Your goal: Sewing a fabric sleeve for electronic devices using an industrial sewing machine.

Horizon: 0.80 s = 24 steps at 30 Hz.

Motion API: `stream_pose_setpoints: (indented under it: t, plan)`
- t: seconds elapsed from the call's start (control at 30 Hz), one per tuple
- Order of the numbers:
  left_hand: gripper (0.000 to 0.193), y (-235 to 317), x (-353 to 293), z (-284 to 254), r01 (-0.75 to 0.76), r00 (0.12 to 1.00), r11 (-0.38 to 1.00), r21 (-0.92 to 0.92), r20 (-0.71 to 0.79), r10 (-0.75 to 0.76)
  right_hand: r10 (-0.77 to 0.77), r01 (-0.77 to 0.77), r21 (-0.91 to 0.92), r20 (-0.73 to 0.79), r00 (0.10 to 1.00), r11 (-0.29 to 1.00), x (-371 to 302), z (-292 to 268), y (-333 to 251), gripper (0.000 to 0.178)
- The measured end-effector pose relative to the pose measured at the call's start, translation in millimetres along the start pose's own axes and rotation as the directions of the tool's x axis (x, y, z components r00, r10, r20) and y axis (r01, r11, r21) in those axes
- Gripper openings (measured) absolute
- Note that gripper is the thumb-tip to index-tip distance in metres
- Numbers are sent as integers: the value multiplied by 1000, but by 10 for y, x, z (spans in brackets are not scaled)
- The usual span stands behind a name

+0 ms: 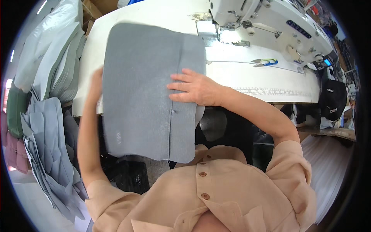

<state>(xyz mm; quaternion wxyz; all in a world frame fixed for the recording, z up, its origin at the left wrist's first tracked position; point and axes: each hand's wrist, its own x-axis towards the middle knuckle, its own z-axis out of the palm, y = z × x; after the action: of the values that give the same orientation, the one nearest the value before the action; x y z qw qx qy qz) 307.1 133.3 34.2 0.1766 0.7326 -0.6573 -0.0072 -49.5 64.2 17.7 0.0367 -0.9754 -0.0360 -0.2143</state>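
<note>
A large grey fabric panel (139, 85) with rounded corners lies partly on the white table and hangs over its front edge toward my lap. One long seam runs down its right part, with a small bump beside it. My right hand (197, 89) rests flat on the panel near that seam, fingers stretched and slightly apart. At the panel's left edge is my left hand (98, 79), smeared by motion. Its fingers are mostly hidden behind the fabric, so their hold cannot be made out.
A white sewing machine (270, 27) stands at the far right of the table (239, 75). Thread snips (266, 62) lie before it, above a ruler strip (270, 91). Stacked grey pieces (48, 131) hang at the left, below plastic-wrapped bundles (50, 42). White sheets (328, 166) are piled at right.
</note>
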Motion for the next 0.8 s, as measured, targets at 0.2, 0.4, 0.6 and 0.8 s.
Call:
stream_pose_setpoints:
  t: [0.2,0.4,0.6,0.8]
  plan:
    - [29,886,791,-543,-136,947,974,-183,-312,74,130,-126,-63,67,989,990,-242,-114,53,42]
    - [30,2126,1046,696,-495,858,858,140,-81,508,136,-135,-15,33,990,991,-212,-82,39,45]
    - [26,2126,1297,928,-509,858,854,-110,-151,491,198,-198,4,-72,978,980,-236,-28,50,40]
    - [18,2163,1250,810,-96,914,805,-586,268,304,308,-308,23,-170,936,951,-287,-7,59,43]
